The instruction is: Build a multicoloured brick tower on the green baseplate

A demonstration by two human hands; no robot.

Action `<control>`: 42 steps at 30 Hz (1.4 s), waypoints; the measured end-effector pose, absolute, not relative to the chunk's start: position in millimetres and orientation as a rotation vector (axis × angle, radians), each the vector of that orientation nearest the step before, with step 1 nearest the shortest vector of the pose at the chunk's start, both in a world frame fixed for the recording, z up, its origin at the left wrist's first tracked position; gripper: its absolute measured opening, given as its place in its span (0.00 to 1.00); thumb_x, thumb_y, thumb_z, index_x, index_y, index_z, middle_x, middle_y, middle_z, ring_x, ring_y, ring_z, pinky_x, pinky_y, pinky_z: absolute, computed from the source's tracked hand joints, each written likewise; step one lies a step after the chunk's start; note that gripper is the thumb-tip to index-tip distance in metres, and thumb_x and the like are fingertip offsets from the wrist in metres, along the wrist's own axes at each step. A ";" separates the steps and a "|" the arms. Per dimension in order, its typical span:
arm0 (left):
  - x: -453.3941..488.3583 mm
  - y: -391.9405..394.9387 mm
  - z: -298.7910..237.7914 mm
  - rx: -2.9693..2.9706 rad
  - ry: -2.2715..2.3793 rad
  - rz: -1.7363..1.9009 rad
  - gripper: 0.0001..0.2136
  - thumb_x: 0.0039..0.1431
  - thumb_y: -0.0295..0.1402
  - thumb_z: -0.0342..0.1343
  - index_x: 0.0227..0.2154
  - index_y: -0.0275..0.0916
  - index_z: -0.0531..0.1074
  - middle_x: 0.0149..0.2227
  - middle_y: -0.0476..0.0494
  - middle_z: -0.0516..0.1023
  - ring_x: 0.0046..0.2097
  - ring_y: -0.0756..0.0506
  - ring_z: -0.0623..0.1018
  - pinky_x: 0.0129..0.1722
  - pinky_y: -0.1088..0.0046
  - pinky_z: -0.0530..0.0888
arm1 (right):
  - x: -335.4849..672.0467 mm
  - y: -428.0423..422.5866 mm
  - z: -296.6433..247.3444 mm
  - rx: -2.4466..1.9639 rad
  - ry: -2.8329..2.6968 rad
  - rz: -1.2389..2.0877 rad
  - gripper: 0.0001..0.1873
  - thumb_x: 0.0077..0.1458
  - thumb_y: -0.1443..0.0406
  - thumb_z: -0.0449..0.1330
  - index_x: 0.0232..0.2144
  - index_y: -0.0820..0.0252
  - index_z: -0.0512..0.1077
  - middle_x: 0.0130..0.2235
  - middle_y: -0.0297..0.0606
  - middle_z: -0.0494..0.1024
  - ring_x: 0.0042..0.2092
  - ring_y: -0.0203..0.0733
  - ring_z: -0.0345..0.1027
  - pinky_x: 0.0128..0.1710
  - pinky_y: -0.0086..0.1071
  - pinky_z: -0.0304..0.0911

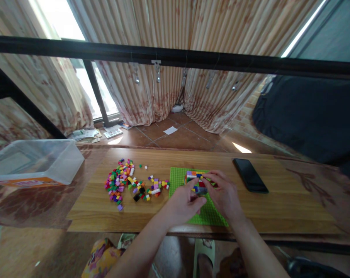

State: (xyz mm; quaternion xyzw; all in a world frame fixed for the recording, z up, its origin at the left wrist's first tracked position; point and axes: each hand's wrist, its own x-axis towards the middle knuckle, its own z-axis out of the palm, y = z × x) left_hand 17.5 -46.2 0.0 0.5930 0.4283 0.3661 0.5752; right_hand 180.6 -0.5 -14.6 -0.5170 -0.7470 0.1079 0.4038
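A small build of toy bricks (194, 174), in white, blue, red, purple and other colours, stands on a green studded baseplate (176, 175). My left hand (183, 200) is at its near left side, index finger reaching onto the bricks and thumb towards the front. On the right side of the build, my right hand (224, 195) has its fingers bent against the bricks. Both hands are closed about the build. My fingers cover part of it, so any single brick between them cannot be made out.
Loose coloured toy bricks (121, 177) lie heaped left of the baseplate on the wooden table (267, 212). A black phone (250, 175) lies to the right. A clear plastic bin (59, 162) stands at the far left. A dark metal bar (169, 56) crosses beyond the table.
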 end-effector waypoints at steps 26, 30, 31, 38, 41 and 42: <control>27.9 -40.9 -6.3 2.016 1.388 0.620 0.28 0.58 0.36 0.52 0.62 0.35 0.59 0.28 0.41 0.80 0.33 0.38 0.79 0.33 0.66 0.71 | 171.1 7.4 -17.6 -1.457 -1.426 0.760 0.16 0.49 0.57 0.61 0.35 0.62 0.79 0.33 0.44 0.82 0.31 0.44 0.75 0.32 0.37 0.71; 28.5 -40.5 -5.4 2.067 1.422 0.544 0.29 0.60 0.37 0.50 0.63 0.34 0.56 0.30 0.38 0.81 0.35 0.36 0.80 0.35 0.64 0.72 | 170.3 8.2 -18.7 -1.454 -1.385 0.777 0.15 0.48 0.57 0.62 0.34 0.63 0.79 0.32 0.43 0.82 0.31 0.44 0.75 0.33 0.38 0.71; 28.6 -40.5 -5.1 2.083 1.431 0.525 0.29 0.60 0.37 0.50 0.63 0.35 0.56 0.32 0.37 0.81 0.36 0.36 0.80 0.35 0.63 0.72 | 169.8 8.2 -18.5 -1.454 -1.379 0.779 0.15 0.47 0.58 0.62 0.33 0.63 0.79 0.32 0.43 0.83 0.31 0.45 0.75 0.34 0.38 0.71; 30.2 -41.3 -2.9 2.158 1.488 0.419 0.29 0.61 0.37 0.47 0.64 0.34 0.53 0.35 0.33 0.81 0.39 0.34 0.80 0.38 0.60 0.73 | 168.1 6.9 -15.9 -1.471 -1.385 0.761 0.15 0.47 0.58 0.62 0.33 0.63 0.79 0.34 0.45 0.83 0.35 0.48 0.76 0.39 0.41 0.71; 29.7 -41.8 -2.7 2.168 1.498 0.385 0.29 0.62 0.37 0.47 0.64 0.33 0.53 0.35 0.34 0.81 0.38 0.35 0.81 0.37 0.61 0.73 | 168.8 7.0 -15.7 -1.461 -1.392 0.769 0.15 0.48 0.58 0.62 0.33 0.63 0.79 0.34 0.46 0.83 0.36 0.48 0.76 0.40 0.42 0.70; 29.2 -42.1 -3.0 2.164 1.497 0.380 0.29 0.62 0.37 0.47 0.64 0.33 0.53 0.34 0.35 0.81 0.38 0.35 0.81 0.37 0.62 0.73 | 169.0 7.2 -15.9 -1.456 -1.394 0.775 0.15 0.48 0.58 0.62 0.34 0.63 0.79 0.35 0.46 0.83 0.36 0.48 0.76 0.40 0.42 0.70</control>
